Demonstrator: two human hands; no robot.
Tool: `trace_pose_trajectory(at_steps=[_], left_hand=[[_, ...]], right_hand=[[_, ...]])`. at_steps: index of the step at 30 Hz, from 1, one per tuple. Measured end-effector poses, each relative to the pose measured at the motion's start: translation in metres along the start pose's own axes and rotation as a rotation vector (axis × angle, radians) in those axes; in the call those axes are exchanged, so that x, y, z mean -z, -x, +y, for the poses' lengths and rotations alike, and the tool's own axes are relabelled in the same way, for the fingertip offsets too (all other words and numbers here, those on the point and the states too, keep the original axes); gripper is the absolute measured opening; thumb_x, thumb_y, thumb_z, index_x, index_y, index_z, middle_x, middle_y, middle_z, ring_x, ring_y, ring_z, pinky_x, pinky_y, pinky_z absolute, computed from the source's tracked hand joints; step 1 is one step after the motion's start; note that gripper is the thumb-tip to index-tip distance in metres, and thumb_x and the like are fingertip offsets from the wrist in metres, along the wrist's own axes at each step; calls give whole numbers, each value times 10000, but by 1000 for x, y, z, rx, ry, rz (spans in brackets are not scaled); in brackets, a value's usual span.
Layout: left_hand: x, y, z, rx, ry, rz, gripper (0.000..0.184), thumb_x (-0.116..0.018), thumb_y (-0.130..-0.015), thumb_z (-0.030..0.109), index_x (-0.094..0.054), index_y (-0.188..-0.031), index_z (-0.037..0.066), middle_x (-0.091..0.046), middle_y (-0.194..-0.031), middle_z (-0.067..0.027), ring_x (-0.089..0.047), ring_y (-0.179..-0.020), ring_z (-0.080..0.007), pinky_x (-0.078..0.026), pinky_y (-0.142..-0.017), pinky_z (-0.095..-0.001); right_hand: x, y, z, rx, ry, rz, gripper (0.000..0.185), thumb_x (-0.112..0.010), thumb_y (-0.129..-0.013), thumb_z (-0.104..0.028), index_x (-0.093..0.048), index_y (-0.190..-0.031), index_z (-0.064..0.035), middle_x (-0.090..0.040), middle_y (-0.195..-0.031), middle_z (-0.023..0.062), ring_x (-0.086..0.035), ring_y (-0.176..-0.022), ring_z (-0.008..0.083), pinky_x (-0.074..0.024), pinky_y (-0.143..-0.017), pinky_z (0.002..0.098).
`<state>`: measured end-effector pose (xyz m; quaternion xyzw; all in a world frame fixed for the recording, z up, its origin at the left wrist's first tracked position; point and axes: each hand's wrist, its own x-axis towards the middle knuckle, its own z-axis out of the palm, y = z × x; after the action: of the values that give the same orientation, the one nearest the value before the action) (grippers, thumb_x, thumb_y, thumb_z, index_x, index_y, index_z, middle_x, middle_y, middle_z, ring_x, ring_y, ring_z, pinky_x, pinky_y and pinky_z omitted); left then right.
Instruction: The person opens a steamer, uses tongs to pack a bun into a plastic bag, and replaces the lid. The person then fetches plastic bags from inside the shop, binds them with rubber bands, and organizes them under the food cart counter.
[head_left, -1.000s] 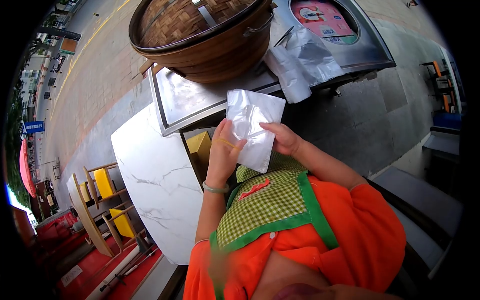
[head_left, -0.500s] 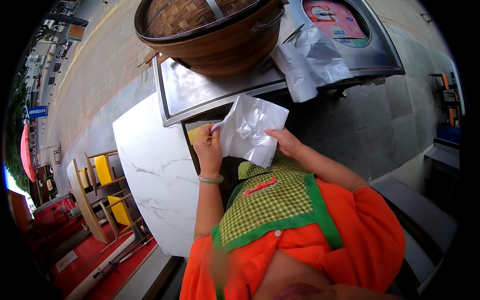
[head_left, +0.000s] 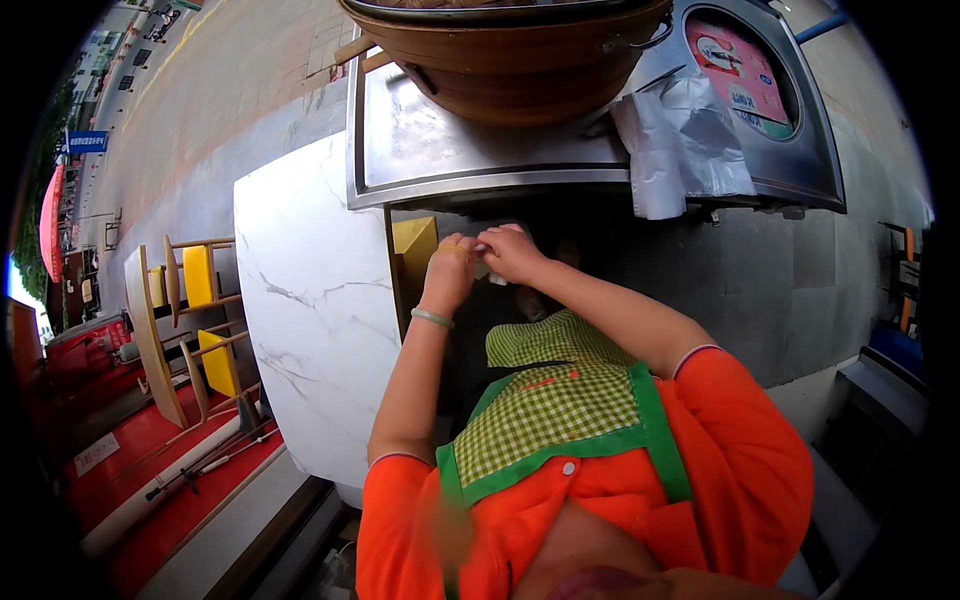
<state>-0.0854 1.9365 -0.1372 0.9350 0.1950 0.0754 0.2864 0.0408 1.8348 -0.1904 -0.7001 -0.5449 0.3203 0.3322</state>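
My left hand (head_left: 449, 272), with a yellow band round its fingers and a pale bangle on the wrist, is closed beside the table edge. Touching it at the fingertips, my right hand (head_left: 513, 254) is closed too, its fingers bent down. Only a small white bit of the plastic bag (head_left: 482, 269) shows between and under the fingers; the rest is hidden by my hands. Ahead of them stands the metal counter (head_left: 480, 165), where a bunch of clear plastic bags (head_left: 690, 140) hangs over the front edge.
A large wooden steamer (head_left: 520, 65) sits on the counter. Right of it, a round opening holds a pink package (head_left: 735, 75). The white marbled table (head_left: 315, 310) is at my left, with a yellow box (head_left: 413, 250) by its edge. Wooden stools with yellow seats (head_left: 199, 275) stand further left.
The plastic bag was spread out between my hands; now it is mostly out of sight. My right hand has moved left to meet my left hand. The view has shifted, so the counter appears further right.
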Motion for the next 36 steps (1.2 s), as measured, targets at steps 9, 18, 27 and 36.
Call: trace_pose_trajectory(at_steps=[9, 18, 27, 36], left_hand=[[-46, -24, -85, 455, 348, 160, 166, -608, -840, 115, -658, -904, -29, -647, -812, -206, -616, -760, -386, -492, -701, -413], [-74, -53, -131, 388, 226, 338, 171, -592, -842, 118, -686, -918, -2, -680, -883, -195, -658, -808, -334, -504, -716, -384], [-76, -58, -157, 166, 113, 245, 180, -548, -818, 125, -651, -821, -23, -646, -867, -227, -595, -793, -438, -486, -689, -472], [-93, -57, -171, 214, 100, 241, 187, -534, -836, 119, -635, -869, -35, -637, -876, -249, -594, -837, -444, -487, -701, -483]], right_hand=[[-46, -62, 36, -194, -104, 123, 238, -568, -863, -264, -620, -897, -34, -630, -928, 180, -601, -844, 394, -477, -712, 452], [-84, -110, 72, -300, -184, 280, 349, -519, -911, -310, -595, -1129, -49, -596, -1135, 229, -559, -1058, 409, -451, -909, 428], [-79, -108, 51, -318, -148, 442, 326, -555, -886, -273, -614, -1088, -25, -604, -1101, 236, -562, -1033, 413, -451, -898, 439], [-89, -113, 62, -307, -34, 546, 332, -559, -877, -280, -609, -1089, -29, -622, -1052, 227, -583, -990, 404, -474, -841, 455]])
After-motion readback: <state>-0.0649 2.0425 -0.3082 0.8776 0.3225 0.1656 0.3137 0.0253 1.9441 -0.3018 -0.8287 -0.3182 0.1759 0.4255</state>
